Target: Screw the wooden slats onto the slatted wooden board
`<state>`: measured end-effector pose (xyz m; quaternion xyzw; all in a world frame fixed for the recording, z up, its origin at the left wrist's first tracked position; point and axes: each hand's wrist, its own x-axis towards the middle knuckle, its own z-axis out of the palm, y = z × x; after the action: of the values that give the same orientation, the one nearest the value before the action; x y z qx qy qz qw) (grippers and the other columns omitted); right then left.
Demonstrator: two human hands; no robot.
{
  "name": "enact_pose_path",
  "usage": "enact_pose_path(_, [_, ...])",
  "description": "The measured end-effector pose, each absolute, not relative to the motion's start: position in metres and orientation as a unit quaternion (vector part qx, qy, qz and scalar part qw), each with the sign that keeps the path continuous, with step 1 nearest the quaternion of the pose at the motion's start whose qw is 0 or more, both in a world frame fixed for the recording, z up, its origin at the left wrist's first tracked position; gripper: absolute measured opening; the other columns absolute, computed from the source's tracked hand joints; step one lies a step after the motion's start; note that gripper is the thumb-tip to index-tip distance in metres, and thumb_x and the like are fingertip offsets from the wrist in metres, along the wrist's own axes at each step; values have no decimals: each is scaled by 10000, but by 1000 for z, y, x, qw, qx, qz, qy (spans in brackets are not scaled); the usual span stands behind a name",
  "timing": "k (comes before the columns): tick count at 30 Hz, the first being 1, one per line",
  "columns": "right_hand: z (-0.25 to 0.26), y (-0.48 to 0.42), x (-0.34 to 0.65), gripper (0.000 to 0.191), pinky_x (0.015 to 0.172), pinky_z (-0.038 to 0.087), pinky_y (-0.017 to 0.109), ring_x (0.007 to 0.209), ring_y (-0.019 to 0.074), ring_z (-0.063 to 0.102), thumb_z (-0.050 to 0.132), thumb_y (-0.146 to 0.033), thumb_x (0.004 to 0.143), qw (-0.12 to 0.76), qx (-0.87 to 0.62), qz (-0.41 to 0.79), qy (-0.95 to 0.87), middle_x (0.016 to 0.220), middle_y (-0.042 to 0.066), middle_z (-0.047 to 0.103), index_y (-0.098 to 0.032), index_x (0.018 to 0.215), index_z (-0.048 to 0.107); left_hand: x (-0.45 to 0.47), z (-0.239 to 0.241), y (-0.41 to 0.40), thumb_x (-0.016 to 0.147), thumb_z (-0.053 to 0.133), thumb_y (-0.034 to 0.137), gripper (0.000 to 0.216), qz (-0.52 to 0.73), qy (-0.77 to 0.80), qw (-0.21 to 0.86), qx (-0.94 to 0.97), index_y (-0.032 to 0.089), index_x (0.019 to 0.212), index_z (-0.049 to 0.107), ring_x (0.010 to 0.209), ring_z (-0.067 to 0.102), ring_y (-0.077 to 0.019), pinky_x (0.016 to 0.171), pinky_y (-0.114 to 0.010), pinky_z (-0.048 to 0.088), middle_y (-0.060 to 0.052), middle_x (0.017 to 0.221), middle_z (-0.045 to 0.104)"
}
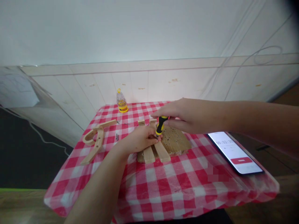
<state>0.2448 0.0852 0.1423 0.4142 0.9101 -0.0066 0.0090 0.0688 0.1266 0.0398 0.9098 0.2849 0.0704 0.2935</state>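
screwdriver [160, 126] gripped by the right hand [179, 113], tip down over wooden slats [163, 151] atop the board [177, 141], left hand [139, 138] beside the tip, grip unclear; screw-driving likely, next calling for steady turning.

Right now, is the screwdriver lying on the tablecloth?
No, the right hand holds the screwdriver, tip down, over a wooden strip.

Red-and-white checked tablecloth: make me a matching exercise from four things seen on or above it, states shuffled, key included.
1. Black-and-yellow screwdriver
2. Clear bullet-shaped case with yellow base
3. Dark-edged rectangular phone
4. Curved pale wooden parts

A. Lit, near the right edge of the tablecloth
B. Lying near the left edge
C. Gripped by the right hand
D. Upright, near the white wall

Pairs: 1-C, 2-D, 3-A, 4-B
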Motion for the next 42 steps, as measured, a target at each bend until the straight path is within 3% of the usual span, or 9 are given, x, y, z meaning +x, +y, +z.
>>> enact_pose_path(5, [136,95,242,583,528,304,276,611,191,557,333,-604,863,42,577,103,809,653,94,618,-143,750,672,70,40,125,833,503,146,163,67,286,298,908,160,886,657,810,601,-143,734,-221,456,-20,928,678])
enact_pose_path(10, [139,92,253,388,614,351,250,714,137,573,359,-425,909,-22,455,27,890,858,48,667,-187,990,655,70,41,125,833,499,142,200,72,294,296,906,158,943,664,826,605,-149,758,-230,462,-29,935,682])
enact_pose_path(13, [143,85,252,367,583,331,257,644,140,554,384,-409,901,28,455,46,889,764,49,657,-184,893,675,70,42,125,838,508,175,189,69,291,302,905,159,927,674,807,608,-152,734,-232,467,-27,921,687])
enact_pose_path(17, [143,86,239,598,551,300,282,610,187,550,311,-589,882,60,550,127,823,644,99,619,-145,704,669,70,40,126,828,520,165,183,79,286,311,903,164,924,676,850,614,-155,759,-231,466,-28,960,689])
enact_pose_path(23, [149,86,238,368,613,336,256,701,138,570,369,-409,913,17,455,37,890,853,48,665,-197,1002,656,70,38,128,818,540,159,187,85,291,311,901,156,955,667,876,614,-166,794,-258,467,-39,983,686])
enact_pose_path(26, [150,79,238,329,586,331,259,656,145,564,426,-407,882,74,455,48,886,782,49,656,-195,951,668,69,40,127,818,536,148,193,75,301,308,899,158,964,661,850,615,-158,772,-250,469,-29,959,686])
enact_pose_path(32, [144,85,232,636,538,309,283,644,211,576,254,-603,883,46,562,122,817,690,120,636,-144,792,684,70,42,124,820,523,130,173,83,300,320,895,161,919,661,874,617,-151,781,-230,469,-26,981,684])
enact_pose_path(37, [145,85,241,316,626,347,250,751,153,583,428,-331,876,-16,459,32,888,915,57,665,-200,1110,596,70,41,124,819,523,123,197,95,295,332,891,151,959,660,897,617,-160,807,-242,471,-36,996,684])
enact_pose_path(42, [146,76,238,229,584,316,269,671,169,570,426,-257,857,65,469,81,877,812,68,652,-176,901,635,68,41,124,821,553,191,168,93,311,316,891,172,948,661,854,620,-171,766,-274,485,-25,960,688])
